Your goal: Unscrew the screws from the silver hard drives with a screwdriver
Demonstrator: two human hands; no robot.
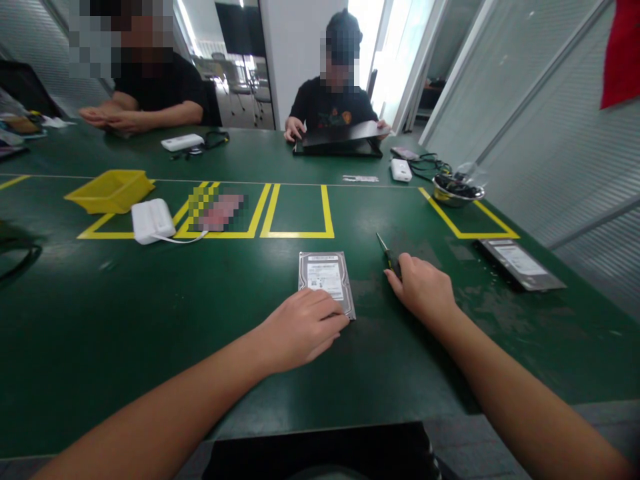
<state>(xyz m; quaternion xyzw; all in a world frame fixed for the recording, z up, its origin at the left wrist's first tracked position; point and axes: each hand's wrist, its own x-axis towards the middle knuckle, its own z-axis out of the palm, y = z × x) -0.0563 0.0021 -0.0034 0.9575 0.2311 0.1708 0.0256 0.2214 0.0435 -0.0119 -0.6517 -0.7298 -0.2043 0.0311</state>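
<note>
While left hand (300,328) rests fingers together on hard drive (326,280), label up, right hand (423,288) grips screwdriver (388,255). Yellow bin (111,191): contents hidden. Metal bowl (457,191): dark items.

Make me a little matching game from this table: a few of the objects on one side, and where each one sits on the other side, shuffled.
Things:
1. hard drive
2. screwdriver
3. yellow tray
4. metal bowl

Places:
A. far left, on the corner of a yellow-taped box
B. under the fingers of the left hand
C. far right, inside the corner of a yellow-taped outline
D. under the fingertips of the right hand, tip pointing away

Pairs: 1-B, 2-D, 3-A, 4-C
</note>
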